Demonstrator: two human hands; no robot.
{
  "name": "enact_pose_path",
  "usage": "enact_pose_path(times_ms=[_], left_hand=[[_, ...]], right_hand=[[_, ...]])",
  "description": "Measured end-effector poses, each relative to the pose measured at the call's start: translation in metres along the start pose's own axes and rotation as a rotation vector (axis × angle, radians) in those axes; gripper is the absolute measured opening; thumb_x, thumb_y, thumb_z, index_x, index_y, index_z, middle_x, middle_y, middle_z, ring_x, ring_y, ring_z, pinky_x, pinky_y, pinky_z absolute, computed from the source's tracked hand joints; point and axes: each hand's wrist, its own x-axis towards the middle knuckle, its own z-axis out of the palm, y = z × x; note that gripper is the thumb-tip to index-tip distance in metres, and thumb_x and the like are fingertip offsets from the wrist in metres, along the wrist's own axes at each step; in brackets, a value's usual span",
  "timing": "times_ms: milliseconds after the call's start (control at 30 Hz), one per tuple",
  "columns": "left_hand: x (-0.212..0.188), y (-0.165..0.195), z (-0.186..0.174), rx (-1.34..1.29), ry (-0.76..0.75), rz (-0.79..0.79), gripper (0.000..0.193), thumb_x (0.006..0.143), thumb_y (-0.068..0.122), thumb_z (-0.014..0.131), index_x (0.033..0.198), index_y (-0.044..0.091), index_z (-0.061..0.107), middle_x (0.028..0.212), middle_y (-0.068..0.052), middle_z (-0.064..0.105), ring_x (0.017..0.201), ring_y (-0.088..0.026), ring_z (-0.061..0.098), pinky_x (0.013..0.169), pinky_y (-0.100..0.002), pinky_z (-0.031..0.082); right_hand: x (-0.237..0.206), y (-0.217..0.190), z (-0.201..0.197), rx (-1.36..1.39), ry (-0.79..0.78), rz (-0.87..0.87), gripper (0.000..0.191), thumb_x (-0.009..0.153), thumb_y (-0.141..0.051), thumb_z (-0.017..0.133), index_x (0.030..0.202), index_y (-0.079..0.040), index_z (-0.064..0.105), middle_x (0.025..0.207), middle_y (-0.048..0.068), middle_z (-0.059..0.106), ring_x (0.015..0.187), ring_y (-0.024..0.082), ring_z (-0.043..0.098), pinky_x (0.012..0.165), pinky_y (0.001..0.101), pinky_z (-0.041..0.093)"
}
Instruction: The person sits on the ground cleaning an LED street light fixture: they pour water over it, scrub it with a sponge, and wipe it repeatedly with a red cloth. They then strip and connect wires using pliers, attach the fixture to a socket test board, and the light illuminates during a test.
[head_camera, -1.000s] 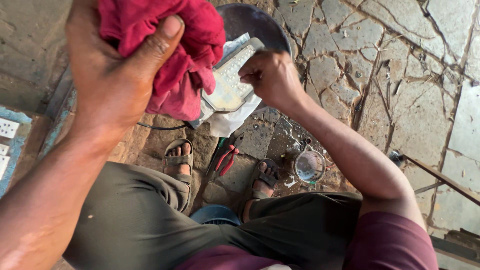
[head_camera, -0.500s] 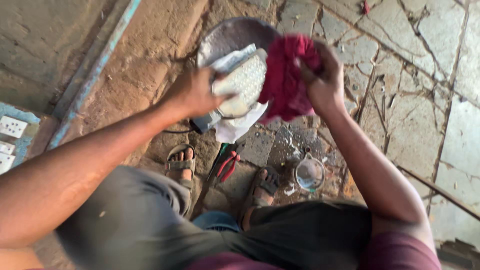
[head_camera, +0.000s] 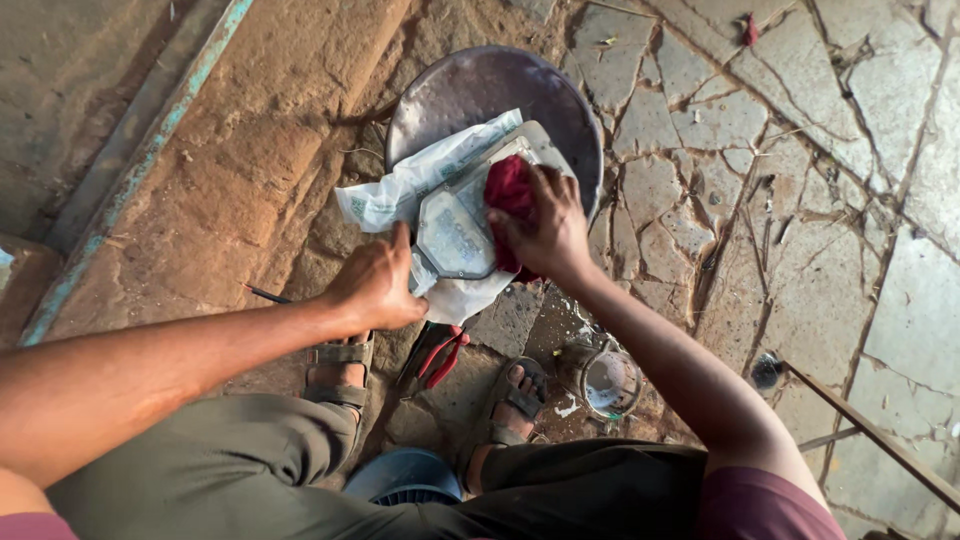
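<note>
Two hands were at work over a flat grey metal part (head_camera: 455, 235) that lay on a white plastic bag (head_camera: 400, 190), both resting atop a round metal pan (head_camera: 480, 85) on the floor. We saw the right hand (head_camera: 545, 230) pressing a red cloth (head_camera: 508, 190) down onto the upper right of the part, its grip curled and bunched on the cloth. The left hand (head_camera: 375, 285) sat at the part's lower left edge, thumb up against the rim and fingers tucked under; we read that grip as pinching the part, bag edge included. We noted the pan stood where a dirt strip met cracked stone paving (head_camera: 800, 200). Below the part, red-handled pliers (head_camera: 440, 355) lay on the ground between two sandalled feet (head_camera: 340, 365). A small tin can (head_camera: 605, 380) with pale residue inside stood just beside the right foot, wet splashes around it. A blue round object (head_camera: 405, 480) showed between the knees, partly hidden. A thin metal rod (head_camera: 870, 430) crossed the paving at lower right.
</note>
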Motion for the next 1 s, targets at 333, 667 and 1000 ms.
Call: enact_pose_path(times_ms=[333,667,1000], left_hand=[[-0.007,0.006,-0.006,-0.066,0.138,0.149,0.088,0.064,0.015,0.072,0.133,-0.024,0.033,0.065,-0.026,0.065,0.060,-0.040,0.070,0.063,-0.046,0.061],[-0.009,0.005,-0.004,-0.096,0.091,0.134,0.093,0.068,0.015,0.068,0.141,-0.024,0.026,0.062,-0.023,0.067,0.052,-0.038,0.070,0.057,-0.044,0.060],[-0.003,-0.001,0.005,-0.004,0.184,0.141,0.100,0.064,0.023,0.074,0.142,-0.022,0.031,0.076,-0.032,0.067,0.069,-0.045,0.071,0.071,-0.048,0.060]], right_hand=[[0.021,-0.023,-0.007,-0.173,-0.093,-0.070,0.019,0.091,-0.008,0.072,0.109,-0.004,0.070,0.093,0.015,0.071,0.071,0.027,0.068,0.057,0.0395,0.059],[0.014,-0.020,0.007,-0.224,-0.033,-0.234,0.044,0.088,-0.029,0.086,0.120,-0.003,0.070,0.109,0.021,0.069,0.082,0.029,0.069,0.058,0.0350,0.058],[0.030,-0.038,-0.016,-0.106,-0.041,-0.230,0.034,0.089,-0.005,0.078,0.119,-0.021,0.076,0.107,0.007,0.073,0.090,0.023,0.070,0.068,0.0340,0.060]])
